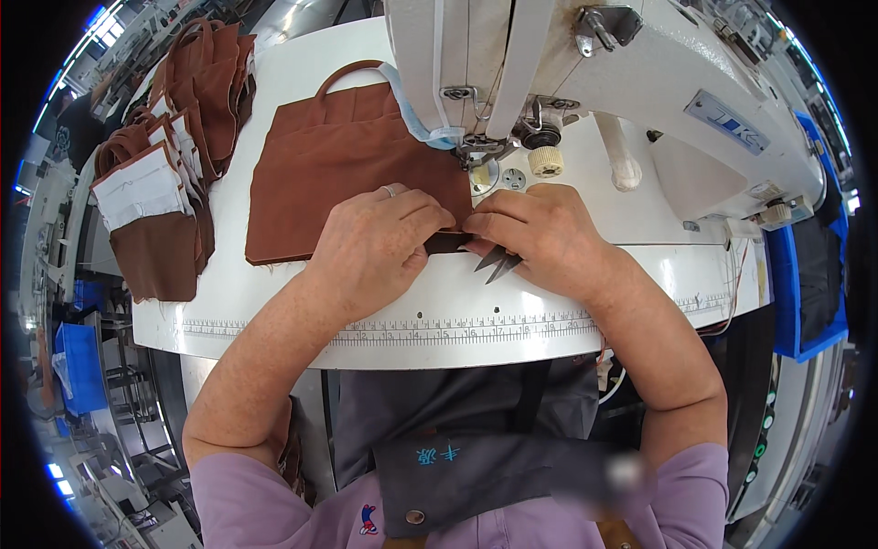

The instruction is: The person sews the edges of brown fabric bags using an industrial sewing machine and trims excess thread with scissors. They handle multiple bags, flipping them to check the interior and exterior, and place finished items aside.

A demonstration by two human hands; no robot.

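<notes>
Head view: we are working at a white table [439, 295], with both hands meeting at the near right corner of a brown bag [347, 151]. It is lying flat in front of the sewing machine [668, 82], its handle [346, 67] arching away from us and its right side reaching the needle area; whether the foot is pressing on it, we are not able to tell. A darker layer [446, 242] is showing below the corner, between our hands.

Our left hand [370, 229] is resting over the near edge, fingers curled and their tips touching the cloth; we cannot tell whether the thumb is gripping from beneath. A ring [391, 190] is circling one finger. Our right hand [549, 240] is grasping dark snips [497, 264], blades pointing down and left, while its fingertips are touching the corner just beside the left ones.

A pale blue strip [405, 108] is hanging by the needle, partly overlapping the bag in our view. To our left, more brown pieces [155, 252] are lying piled, some showing white panels. A ruler [457, 329] is running along the near edge, and a blue crate [785, 293] is standing beyond the table on our right.
</notes>
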